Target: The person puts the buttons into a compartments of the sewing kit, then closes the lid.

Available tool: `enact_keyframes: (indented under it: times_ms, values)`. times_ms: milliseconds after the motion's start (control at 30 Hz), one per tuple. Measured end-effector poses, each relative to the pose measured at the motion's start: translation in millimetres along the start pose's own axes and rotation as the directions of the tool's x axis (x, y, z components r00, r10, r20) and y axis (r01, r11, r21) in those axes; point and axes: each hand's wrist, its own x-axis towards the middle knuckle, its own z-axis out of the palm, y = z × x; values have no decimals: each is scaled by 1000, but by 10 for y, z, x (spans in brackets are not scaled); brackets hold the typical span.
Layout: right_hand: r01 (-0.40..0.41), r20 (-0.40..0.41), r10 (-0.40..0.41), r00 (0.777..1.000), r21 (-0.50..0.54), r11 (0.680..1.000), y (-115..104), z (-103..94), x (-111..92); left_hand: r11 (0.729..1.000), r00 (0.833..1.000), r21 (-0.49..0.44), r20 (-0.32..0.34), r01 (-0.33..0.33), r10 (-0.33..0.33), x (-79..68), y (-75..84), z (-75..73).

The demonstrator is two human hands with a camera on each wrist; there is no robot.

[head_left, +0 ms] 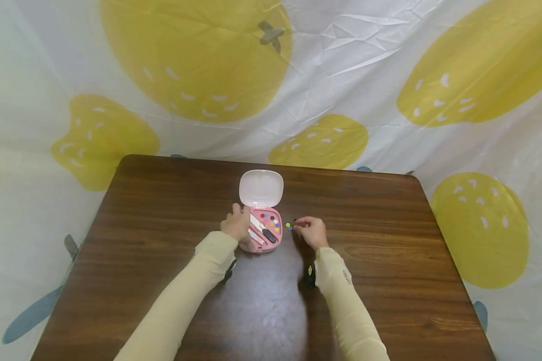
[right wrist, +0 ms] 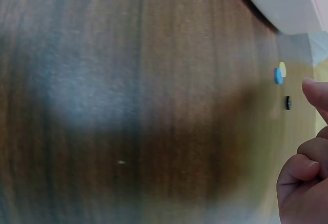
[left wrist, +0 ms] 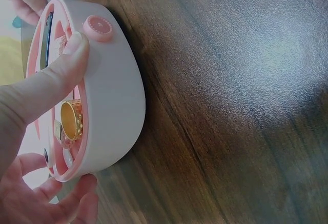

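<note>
- Nearest the camera, 2 cream sleeves (head_left: pixel 176 301) stretch forward over a brown wood-grain table (head_left: pixel 388 260), angling toward each other.
- The left hand (head_left: pixel 237 224) bends over the near side of a pink-and-white box (left wrist: pixel 118 106), grasping it: thumb across the rim, fingers against the outer wall.
- The box's lid (head_left: pixel 261 188) stands open beyond that hand.
- Beside the left thumb, inside the box, sits a gold ring (left wrist: pixel 72 120); to the hand's right lie a black-handled tool (head_left: pixel 269 235) and colorful buttons.
- The right hand (head_left: pixel 313 233) reaches inward, low over the table, right of the box. It looks released, thumb extended and other visible fingers curled.
- Near its fingertips lies 1 black button (right wrist: pixel 288 102); between that hand and the box, 1 yellow button (head_left: pixel 287 224) and 1 blue button (head_left: pixel 290 228) sit together.
</note>
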Motion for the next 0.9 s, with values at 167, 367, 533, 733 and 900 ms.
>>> enact_keyframes:
  times_ms: [167, 367, 533, 733, 900]
  values:
    - [-13, 13, 13, 1000, -10, 1000, 49, 45, -18, 1000, 1000, -4, 1, 2, -2, 0, -5, 0]
    - [-18, 10, 18, 1000, -11, 1000, 56, 94, -47, 1000, 1000, -13, -22, -11, 11, 15, -25, 25]
    - [-17, -3, 17, 1000, -15, 1000, 52, 122, -56, 1000, 999, -14, -30, -18, 17, 28, -32, 38]
    - [-39, -20, 38, 999, -46, 998, 14, 135, -69, 1000, 999, -23, -37, -17, 16, 30, -28, 40]
    - [-69, -24, 68, 997, -88, 994, 22, 144, -62, 1000, 999, -28, -34, -12, 11, 35, -25, 44]
